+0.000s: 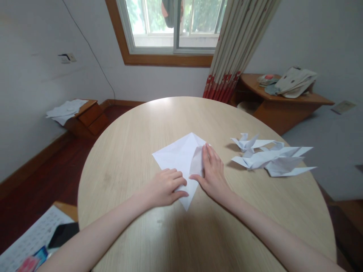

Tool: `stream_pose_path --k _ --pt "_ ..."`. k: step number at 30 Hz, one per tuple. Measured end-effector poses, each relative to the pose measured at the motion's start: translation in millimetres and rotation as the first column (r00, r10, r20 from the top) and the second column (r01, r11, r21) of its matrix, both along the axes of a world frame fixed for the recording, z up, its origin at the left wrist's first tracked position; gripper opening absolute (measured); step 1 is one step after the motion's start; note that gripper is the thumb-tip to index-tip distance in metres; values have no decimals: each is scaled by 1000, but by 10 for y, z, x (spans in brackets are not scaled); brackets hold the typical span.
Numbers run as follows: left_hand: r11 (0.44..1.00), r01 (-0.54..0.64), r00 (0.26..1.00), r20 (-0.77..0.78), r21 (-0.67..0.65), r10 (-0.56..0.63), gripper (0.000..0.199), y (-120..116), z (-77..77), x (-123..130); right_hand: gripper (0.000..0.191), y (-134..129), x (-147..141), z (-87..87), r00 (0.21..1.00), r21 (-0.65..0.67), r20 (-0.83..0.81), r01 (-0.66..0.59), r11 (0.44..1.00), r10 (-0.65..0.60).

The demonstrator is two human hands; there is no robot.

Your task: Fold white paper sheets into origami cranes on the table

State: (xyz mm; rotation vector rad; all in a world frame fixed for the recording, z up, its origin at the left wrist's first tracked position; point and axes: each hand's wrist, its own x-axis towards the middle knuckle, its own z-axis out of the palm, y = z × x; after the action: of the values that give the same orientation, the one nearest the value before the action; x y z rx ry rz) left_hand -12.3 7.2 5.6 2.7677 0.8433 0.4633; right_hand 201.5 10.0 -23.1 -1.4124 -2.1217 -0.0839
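Observation:
A white sheet of paper (174, 155) lies on the round table, turned so its corners point away from and toward me. Its right side is folded inward as a flap (196, 162). My left hand (167, 186) rests on the lower left part of the sheet, fingers curled and thumb near the bottom corner, holding it down. On the right edge, my right hand (212, 170) holds the folded flap, with its fingers along the fold and its thumb reaching across the flap's lower end. The paper under both palms is hidden.
Several folded white paper birds (272, 156) stand at the right of the round table (121, 151). A phone (62, 234) and a printed sheet (34, 234) lie at lower left. Papers cover a small cabinet (89, 117); a bag (296, 81) sits on a corner shelf.

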Motion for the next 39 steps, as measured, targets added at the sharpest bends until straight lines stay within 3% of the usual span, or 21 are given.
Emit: stream_pose_path --k 5,15,18,21,24,34,39 --pt "996 -71 988 138 51 63 27 84 -15 -35 106 13 4 35 999 21 -19 -47 999 48" --pt "999 -43 997 60 -21 44 31 68 -25 23 107 -4 3 115 987 81 160 6 997 -19" --pt "998 -42 996 81 -40 45 33 83 -47 19 90 -50 4 133 983 98 181 5 995 -23" --pt "997 -48 992 111 -67 55 34 90 -66 13 52 -104 17 153 984 94 177 -8 996 -9" --pt "993 -51 986 153 -109 68 34 99 -85 7 25 -144 24 170 980 4 196 -45 999 43" --pt "983 -54 976 197 -176 89 33 122 -98 -4 25 -214 0 309 980 -327 118 -114 938 160" --pt "982 -72 972 207 -172 107 30 102 -107 7 30 -264 14 379 964 -388 156 -141 911 215"
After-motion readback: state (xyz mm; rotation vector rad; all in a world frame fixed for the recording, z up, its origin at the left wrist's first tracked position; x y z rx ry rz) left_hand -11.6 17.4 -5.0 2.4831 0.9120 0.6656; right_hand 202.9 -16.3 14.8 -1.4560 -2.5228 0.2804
